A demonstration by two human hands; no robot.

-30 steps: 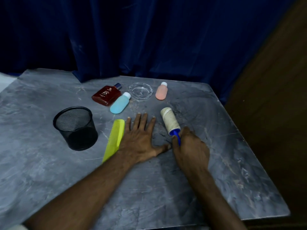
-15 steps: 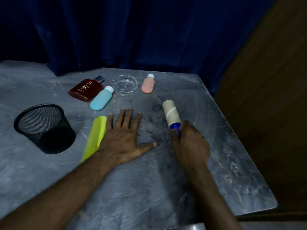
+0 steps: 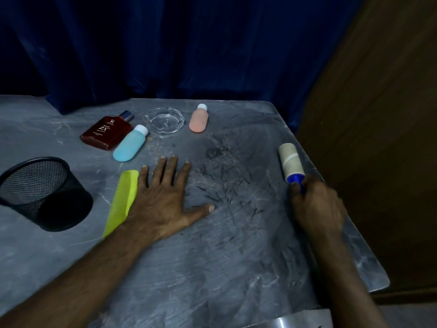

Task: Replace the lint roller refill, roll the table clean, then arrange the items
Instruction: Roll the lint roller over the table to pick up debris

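Observation:
My right hand point(image 3: 315, 203) is closed around the blue handle of the lint roller point(image 3: 291, 162), whose beige roll lies near the right edge of the grey marble table point(image 3: 212, 268). My left hand point(image 3: 163, 197) rests flat on the table with fingers spread and holds nothing. Dark hairs and lint point(image 3: 227, 185) are scattered on the table between my two hands. A yellow-green comb point(image 3: 123, 201) lies just left of my left hand, partly under its edge.
A black mesh cup point(image 3: 40, 192) stands at the left. At the back lie a dark red bottle point(image 3: 106, 132), a blue bottle point(image 3: 130, 144), a glass ashtray point(image 3: 164, 120) and a pink bottle point(image 3: 199, 118). Blue curtain behind; table edge drops off at right.
My right hand has carried the roller to the right, from the middle of the table toward the right edge. My left hand stays flat beside the comb.

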